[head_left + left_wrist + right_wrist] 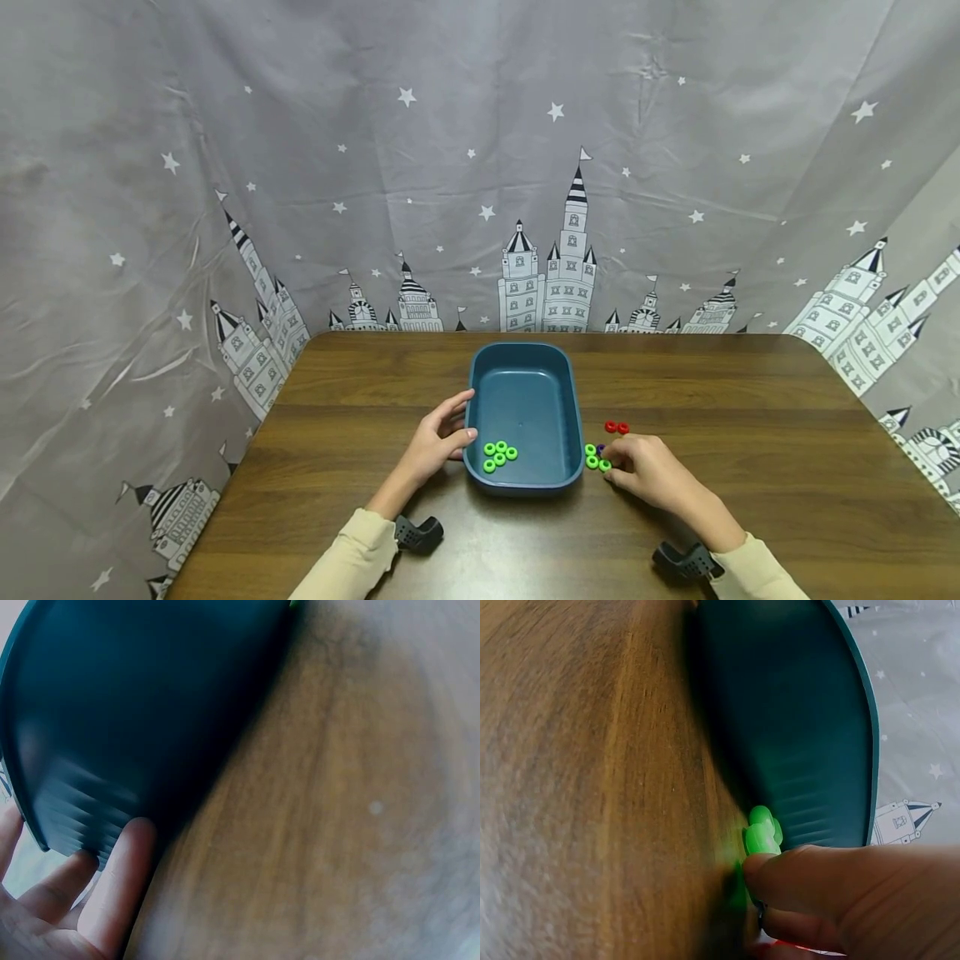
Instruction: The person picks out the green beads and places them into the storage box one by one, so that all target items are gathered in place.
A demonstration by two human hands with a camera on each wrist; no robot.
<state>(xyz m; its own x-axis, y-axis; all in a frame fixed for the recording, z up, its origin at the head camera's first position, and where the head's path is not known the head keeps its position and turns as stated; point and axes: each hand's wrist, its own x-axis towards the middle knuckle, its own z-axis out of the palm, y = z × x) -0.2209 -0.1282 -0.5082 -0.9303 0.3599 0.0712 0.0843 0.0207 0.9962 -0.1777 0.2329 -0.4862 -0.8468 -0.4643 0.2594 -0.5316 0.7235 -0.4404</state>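
Observation:
A dark blue plastic bin (522,486) stands on the table with several bright green rings (500,459) in its near left corner. My left hand (438,433) rests against the bin's left side, its fingertips (135,840) touching the ribbed outer wall. Just right of the bin, my right hand (648,471) reaches down at a small group of rings. Three green rings (592,462) and a dark purple ring (601,448) lie there, the purple one partly covered by the fingers. The thumb (757,870) touches a green ring; whether any ring is pinched is hidden.
Two red rings (617,427) lie on the table just beyond my right hand. The brown wooden table (360,417) extends to both sides of the bin. Behind it hangs a grey curtain (450,167) printed with castles and stars.

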